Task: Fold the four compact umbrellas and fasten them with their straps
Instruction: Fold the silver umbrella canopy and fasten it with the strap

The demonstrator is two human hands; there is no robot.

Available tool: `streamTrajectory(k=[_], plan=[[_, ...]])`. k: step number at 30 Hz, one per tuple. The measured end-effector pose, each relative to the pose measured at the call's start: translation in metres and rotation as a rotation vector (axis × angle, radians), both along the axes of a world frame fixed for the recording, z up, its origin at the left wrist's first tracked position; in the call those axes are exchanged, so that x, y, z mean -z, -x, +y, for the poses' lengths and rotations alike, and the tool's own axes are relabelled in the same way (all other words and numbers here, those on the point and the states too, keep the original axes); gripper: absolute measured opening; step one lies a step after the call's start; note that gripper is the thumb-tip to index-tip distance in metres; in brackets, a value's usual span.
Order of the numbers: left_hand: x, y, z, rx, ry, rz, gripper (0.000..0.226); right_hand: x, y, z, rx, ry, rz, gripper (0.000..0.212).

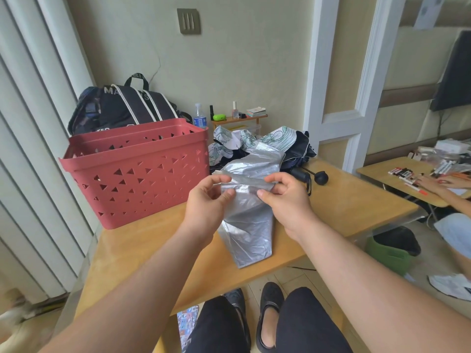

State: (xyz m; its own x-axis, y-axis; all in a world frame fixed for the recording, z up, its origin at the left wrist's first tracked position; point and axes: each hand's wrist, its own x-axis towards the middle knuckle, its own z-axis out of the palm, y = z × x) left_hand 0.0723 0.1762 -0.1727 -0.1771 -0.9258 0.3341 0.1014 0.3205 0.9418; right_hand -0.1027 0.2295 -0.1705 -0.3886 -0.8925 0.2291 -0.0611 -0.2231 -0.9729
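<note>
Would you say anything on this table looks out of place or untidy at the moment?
Yes: behind the silver umbrella that both hands pinch (left hand, right hand), the other umbrellas lie in a loose, unfolded heap beside the red basket, their handles sticking out. Nothing looks damaged.

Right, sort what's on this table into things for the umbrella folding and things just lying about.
For the job:
- silver crinkled-fabric umbrella, pinched by left hand and right hand
- white green-patterned umbrella
- dark navy umbrella with black handles

Lying about:
- red perforated plastic basket
- black striped backpack
- clear plastic water bottle
- small wooden shelf
</note>
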Motion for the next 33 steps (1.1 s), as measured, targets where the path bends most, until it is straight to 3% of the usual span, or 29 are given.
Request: streamTrajectory(k=[6, 12, 15, 25, 33], plan=[[0.001, -0.003, 0.010, 0.048, 0.047, -0.070, 0.039, -0.009, 0.017, -0.002, 0.069, -0.024, 0.129, 0.025], [-0.001, 0.000, 0.017, 0.014, 0.160, -0.152, 0.063, -0.001, 0.014, -0.003, 0.002, -0.025, 0.056, 0.041], [-0.002, 0.000, 0.018, 0.016, 0.184, -0.145, 0.064, 0.003, 0.012, 0.003, -0.021, -0.003, 0.150, 0.054], [0.004, -0.005, 0.021, 0.033, 0.219, -0.213, 0.065, 0.002, 0.019, 0.002, -0.109, -0.044, -0.107, 0.063], [0.008, -0.013, 0.015, -0.061, 0.309, -0.379, 0.064, -0.011, 0.029, -0.001, -0.133, -0.124, -0.228, 0.028]])
